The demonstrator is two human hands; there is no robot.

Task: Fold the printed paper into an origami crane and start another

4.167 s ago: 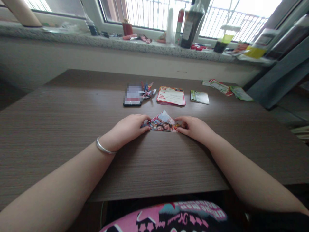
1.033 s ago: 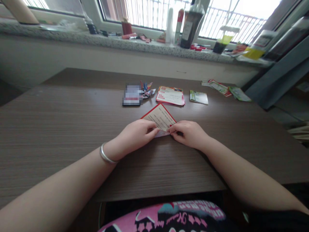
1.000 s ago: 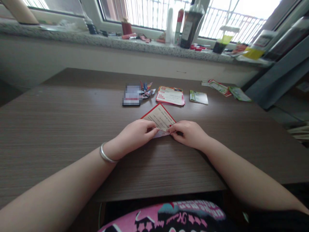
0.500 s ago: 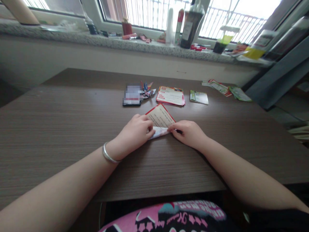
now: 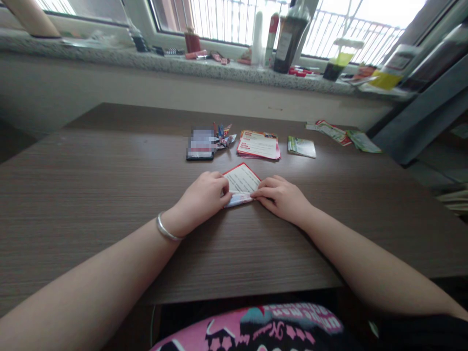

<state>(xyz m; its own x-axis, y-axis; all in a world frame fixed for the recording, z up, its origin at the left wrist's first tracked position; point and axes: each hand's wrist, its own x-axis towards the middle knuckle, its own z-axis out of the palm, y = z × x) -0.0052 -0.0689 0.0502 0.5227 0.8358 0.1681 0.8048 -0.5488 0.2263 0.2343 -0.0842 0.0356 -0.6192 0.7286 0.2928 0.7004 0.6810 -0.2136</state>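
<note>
A printed sheet of paper (image 5: 242, 178) with a red border lies on the table, one corner pointing away from me. Its near edge is folded over and shows a pale blue and white side. My left hand (image 5: 210, 195), with a silver bangle at the wrist, pinches the left end of the fold. At the right end, my right hand (image 5: 280, 197) grips the fold between thumb and fingers. Parts of the paper's side corners are hidden under my fingers.
Beyond the paper lie a phone (image 5: 200, 145) with a blurred screen, folded paper pieces (image 5: 224, 137), a stack of printed sheets (image 5: 259, 145) and a small card stack (image 5: 301, 146). Green and red strips (image 5: 334, 132) lie farther right. Bottles (image 5: 290, 41) line the windowsill (image 5: 219, 70).
The fold at the paper's near edge has been rolled slightly farther away from me, and less of the printed side shows. Both hands have shifted a little with it.
</note>
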